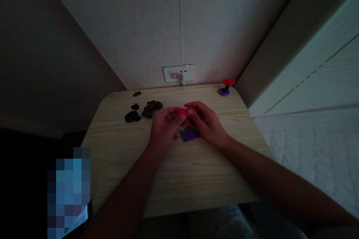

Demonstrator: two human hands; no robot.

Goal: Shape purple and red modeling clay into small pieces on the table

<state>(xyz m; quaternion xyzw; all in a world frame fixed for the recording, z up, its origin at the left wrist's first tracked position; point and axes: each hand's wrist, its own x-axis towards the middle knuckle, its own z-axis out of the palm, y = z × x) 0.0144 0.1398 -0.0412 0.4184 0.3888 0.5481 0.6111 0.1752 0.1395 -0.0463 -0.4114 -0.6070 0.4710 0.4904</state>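
Between my two hands is a lump of red modelling clay [183, 112], held above the middle of the wooden table. My left hand [166, 125] pinches its left side with thumb and fingers. On the other side my right hand [206, 119] has its thumb pressed against the clay, fingers curled behind it. A flat purple clay piece [189, 133] lies below my hands, partly covered by the right one. A tiny red clay bit [175, 137] rests just left of the purple piece.
Brown clay lumps [152, 108] and black clay pieces [132, 116] lie at the table's [168, 179] back left. A small clay flower [228, 83], red on a dark stem and purple base, stands at the back right corner. Behind is a wall socket [178, 73]. A blurred screen [71, 190] glows lower left.
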